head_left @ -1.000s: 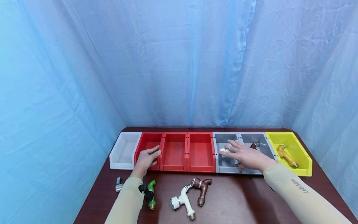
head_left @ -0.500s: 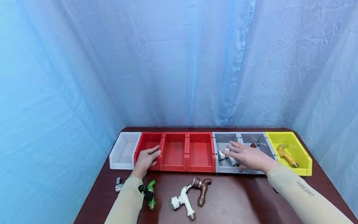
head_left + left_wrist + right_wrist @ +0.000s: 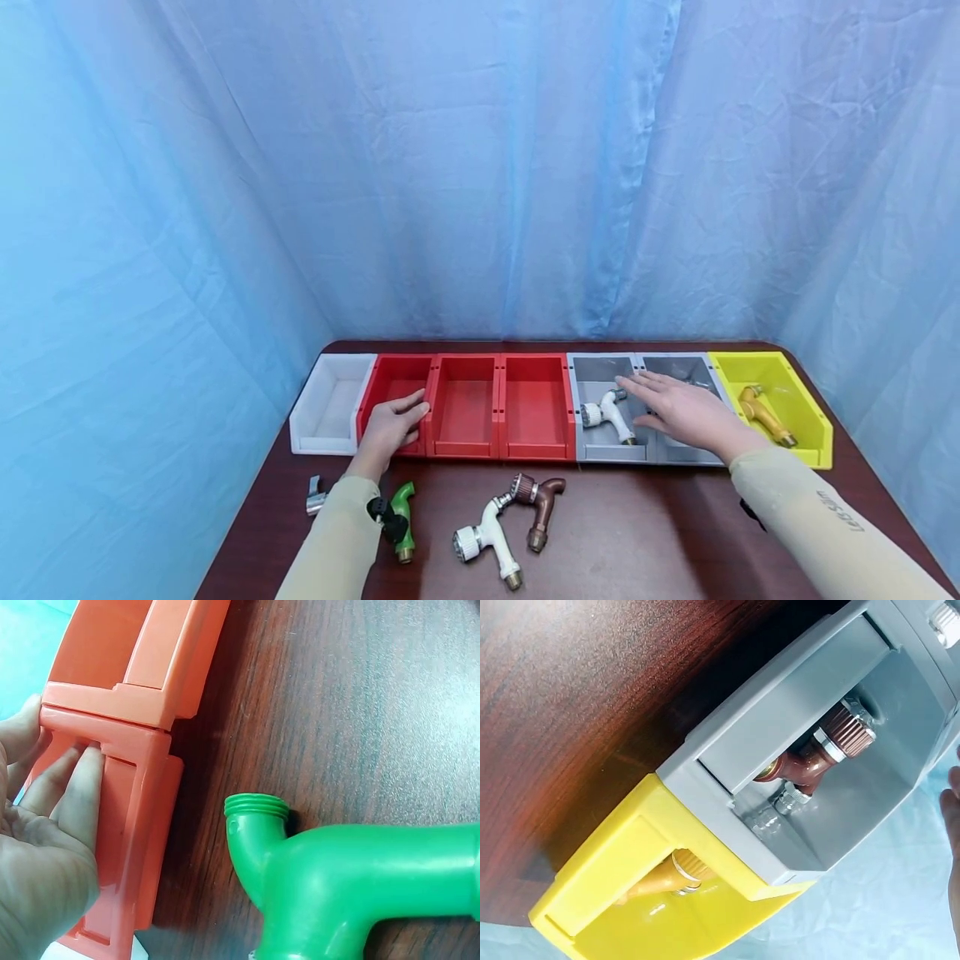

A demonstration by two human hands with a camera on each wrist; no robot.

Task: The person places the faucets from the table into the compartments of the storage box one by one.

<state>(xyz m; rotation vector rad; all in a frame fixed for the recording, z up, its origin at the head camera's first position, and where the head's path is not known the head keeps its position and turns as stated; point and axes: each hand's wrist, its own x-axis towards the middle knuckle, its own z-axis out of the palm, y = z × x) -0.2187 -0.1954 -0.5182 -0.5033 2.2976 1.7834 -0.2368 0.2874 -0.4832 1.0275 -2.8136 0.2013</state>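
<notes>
In the head view my left hand (image 3: 392,425) rests at the leftmost red bin (image 3: 401,371), fingertips at the wall it shares with the middle red bin. The left wrist view shows two nearly straight fingers (image 3: 81,799) inside that bin. My right hand (image 3: 686,410) hovers with extended fingers over the right grey bin (image 3: 678,454), holding nothing. A white faucet (image 3: 617,417) lies in the left grey bin (image 3: 603,367), just left of those fingertips. Inside the right grey bin lies a brown faucet (image 3: 810,761), mostly hidden by the hand in the head view.
A green faucet (image 3: 403,525), white faucet (image 3: 495,533), brown faucet (image 3: 546,504) and partly covered silver piece (image 3: 315,498) lie on the table (image 3: 615,542). A yellow faucet (image 3: 763,415) lies in the yellow bin (image 3: 813,417). At the left end stands a white bin (image 3: 307,429).
My right hand has moved right, off the white faucet, which now lies uncovered in the left grey bin. The left hand has stayed at the red bin.
</notes>
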